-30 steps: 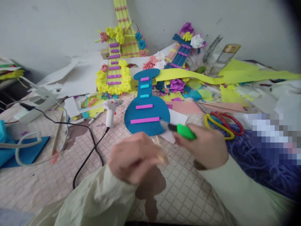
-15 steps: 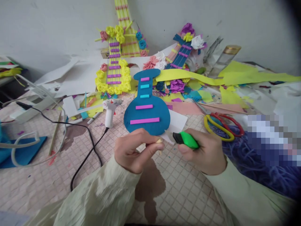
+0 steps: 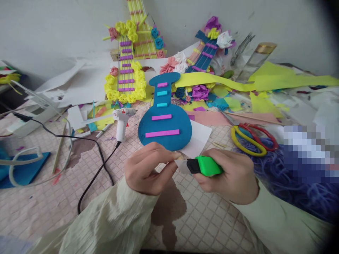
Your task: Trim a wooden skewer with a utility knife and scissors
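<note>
My left hand (image 3: pixel 149 169) pinches a small pale piece (image 3: pixel 179 155) between thumb and fingertips; most of it is hidden. Wrapped round a green and black utility knife (image 3: pixel 208 165) is my right hand (image 3: pixel 230 174), and the knife's blade (image 3: pixel 182 165) points left, at the left fingertips. Just beyond both hands lies a blue guitar-shaped cutout (image 3: pixel 165 125) with pink and light blue strips across it. White paper (image 3: pixel 200 137) sticks out from under its right side.
A white glue gun (image 3: pixel 121 123) with a black cord stands left of the cutout. Scissors (image 3: pixel 247 141) and blue-purple yarn (image 3: pixel 275 176) lie at the right. Behind are a decorated yellow paper guitar (image 3: pixel 125 76), a long yellow strip (image 3: pixel 217 82), paper scraps and a gold-capped bottle (image 3: pixel 258 58).
The knife has moved left and slightly down, bringing its blade to the left fingertips. Small pale slivers now show on the table near the scissors. The whole view has shifted slightly.
</note>
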A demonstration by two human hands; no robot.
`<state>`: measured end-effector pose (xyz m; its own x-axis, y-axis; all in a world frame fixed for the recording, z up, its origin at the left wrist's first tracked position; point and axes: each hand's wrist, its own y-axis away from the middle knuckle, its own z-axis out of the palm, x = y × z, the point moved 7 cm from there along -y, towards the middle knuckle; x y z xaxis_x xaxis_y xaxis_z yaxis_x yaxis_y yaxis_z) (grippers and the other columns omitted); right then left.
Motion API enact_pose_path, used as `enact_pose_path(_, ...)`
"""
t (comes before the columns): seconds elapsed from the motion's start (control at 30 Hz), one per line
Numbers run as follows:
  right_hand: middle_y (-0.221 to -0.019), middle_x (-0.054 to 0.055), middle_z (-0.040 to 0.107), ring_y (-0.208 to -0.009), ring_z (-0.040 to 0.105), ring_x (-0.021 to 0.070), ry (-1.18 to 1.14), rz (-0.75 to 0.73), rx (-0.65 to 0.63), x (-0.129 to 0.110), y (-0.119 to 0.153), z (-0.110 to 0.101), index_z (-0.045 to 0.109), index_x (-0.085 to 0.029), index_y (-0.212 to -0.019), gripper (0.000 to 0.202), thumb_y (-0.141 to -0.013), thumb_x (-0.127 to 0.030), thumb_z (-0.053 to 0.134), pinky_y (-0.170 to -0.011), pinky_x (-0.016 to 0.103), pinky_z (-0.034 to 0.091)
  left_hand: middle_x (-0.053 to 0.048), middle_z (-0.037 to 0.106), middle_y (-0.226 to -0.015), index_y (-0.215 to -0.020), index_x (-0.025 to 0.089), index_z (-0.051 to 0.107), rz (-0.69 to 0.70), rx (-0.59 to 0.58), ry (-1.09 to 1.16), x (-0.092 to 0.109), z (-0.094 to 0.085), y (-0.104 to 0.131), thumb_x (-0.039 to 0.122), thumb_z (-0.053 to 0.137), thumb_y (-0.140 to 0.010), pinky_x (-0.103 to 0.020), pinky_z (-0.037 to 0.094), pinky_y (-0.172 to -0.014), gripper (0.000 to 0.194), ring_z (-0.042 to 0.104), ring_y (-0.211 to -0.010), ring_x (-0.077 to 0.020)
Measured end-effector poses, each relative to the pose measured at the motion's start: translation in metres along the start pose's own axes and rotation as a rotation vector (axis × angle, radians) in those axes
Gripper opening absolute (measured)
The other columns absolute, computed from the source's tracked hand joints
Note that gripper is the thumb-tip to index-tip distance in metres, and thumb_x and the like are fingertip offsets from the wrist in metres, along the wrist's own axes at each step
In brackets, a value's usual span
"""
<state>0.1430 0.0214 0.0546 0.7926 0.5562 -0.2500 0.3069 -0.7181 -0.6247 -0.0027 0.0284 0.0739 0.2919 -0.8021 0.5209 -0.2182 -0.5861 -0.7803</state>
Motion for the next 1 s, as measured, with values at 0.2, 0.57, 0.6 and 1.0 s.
enact_pose_path(0.2,-0.048,0.002,0.056,-0.042,0.053,0.0143,0.013,0.009,0.01,-0.0009,0.001,-0.0002,0.05,-0.02,-0.061,0.039,-0.075,-0.055,0.042,-0.04,0.026,0.036,-0.001,0.063,-0.061,-0.077,0.019,0.063,-0.04,0.019,-0.036,0.0008,-0.0015,-0.0008,0.005,0.062,-0.066,-0.024,0.047,-0.047,0.018,0.056,-0.055,-0.0116)
enact_pose_path(0.57,-0.046,0.002,0.053,-0.041,0.051,0.0133,0.005,0.023,-0.004,-0.0011,0.0008,0.0011,0.051,-0.018,-0.061,0.041,-0.075,-0.056,0.041,-0.04,0.026,0.035,0.001,0.061,-0.061,-0.074,0.018,0.062,-0.048,0.062,-0.054,-0.002,-0.0026,0.0021,0.005,0.063,-0.066,-0.021,0.047,-0.047,0.016,0.055,-0.054,-0.0091)
enact_pose_path(0.6,-0.045,0.001,0.052,-0.041,0.051,0.0129,0.004,0.025,-0.007,-0.0011,0.0006,0.0016,0.051,-0.018,-0.061,0.042,-0.075,-0.056,0.041,-0.039,0.026,0.034,0.002,0.06,-0.06,-0.074,0.018,0.062,-0.044,0.07,-0.053,-0.0021,-0.0027,0.0023,0.005,0.064,-0.065,-0.021,0.047,-0.047,0.016,0.055,-0.054,-0.0088)
enact_pose_path(1.0,-0.044,-0.001,0.049,-0.041,0.048,0.0109,0.0,0.062,-0.023,-0.0006,0.0032,0.0049,0.052,-0.018,-0.059,0.04,-0.074,-0.055,0.044,-0.041,0.025,0.033,-0.002,0.061,-0.057,-0.069,0.016,0.062,-0.03,0.043,-0.08,-0.0026,-0.003,0.0019,0.005,0.063,-0.064,-0.023,0.045,-0.044,0.012,0.055,-0.052,-0.011)
